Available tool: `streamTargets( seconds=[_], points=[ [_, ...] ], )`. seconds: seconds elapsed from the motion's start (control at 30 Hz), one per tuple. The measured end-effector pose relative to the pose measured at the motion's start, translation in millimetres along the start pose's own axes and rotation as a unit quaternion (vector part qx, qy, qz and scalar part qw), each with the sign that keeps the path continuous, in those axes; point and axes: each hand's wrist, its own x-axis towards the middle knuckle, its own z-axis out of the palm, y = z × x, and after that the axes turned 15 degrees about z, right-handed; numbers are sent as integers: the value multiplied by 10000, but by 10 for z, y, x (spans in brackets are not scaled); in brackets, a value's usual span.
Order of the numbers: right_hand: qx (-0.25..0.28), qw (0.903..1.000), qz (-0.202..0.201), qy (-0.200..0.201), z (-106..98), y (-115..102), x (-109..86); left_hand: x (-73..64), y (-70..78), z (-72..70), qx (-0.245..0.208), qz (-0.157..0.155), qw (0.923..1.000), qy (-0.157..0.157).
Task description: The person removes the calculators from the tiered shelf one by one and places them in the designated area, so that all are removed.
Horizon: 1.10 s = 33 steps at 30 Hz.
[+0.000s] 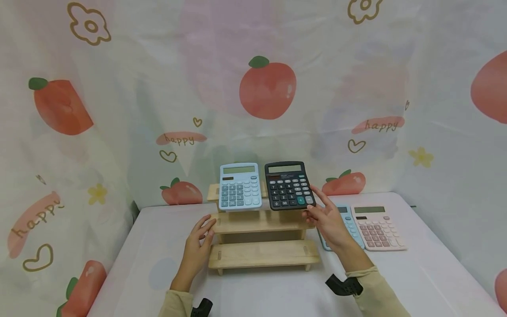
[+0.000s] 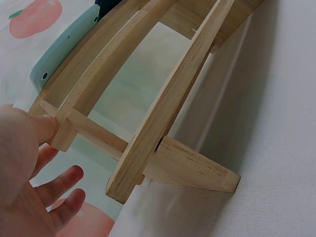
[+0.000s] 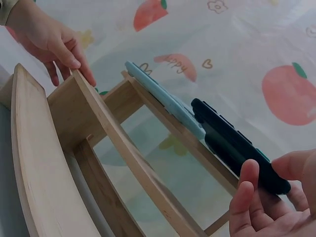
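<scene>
A three-tier wooden display rack point(image 1: 263, 255) stands on the table. On its top tier a light blue calculator point(image 1: 240, 187) leans back, keys facing forward. Beside it, a black calculator point(image 1: 289, 185) tilts at the top tier's right end. My right hand point(image 1: 330, 222) pinches its lower right corner, thumb and fingers on opposite faces in the right wrist view. My left hand point(image 1: 198, 246) holds the left end of the middle tier point(image 2: 64, 131), with its other fingers loose below. Whether the black calculator bears on the tier is hard to tell.
To the right of the rack lie a pink calculator point(image 1: 380, 229) and another blue calculator point(image 1: 348, 220), the latter partly hidden by my right hand. A patterned cloth point(image 1: 269, 145) with printed fruit hangs behind the white table point(image 1: 158, 246).
</scene>
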Motion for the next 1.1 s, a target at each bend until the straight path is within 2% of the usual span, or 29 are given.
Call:
streamTargets(
  seconds=[0.5, 1.1],
  points=[
    [-135, 9997, -145, -149, -78, -86, -121, 17, 18, -15, 23, 52, 10000, 50],
    [-459, 9985, -289, -68, -327, -14, -287, 5, 7, 5, 66, 110, 9999, 85]
  ],
)
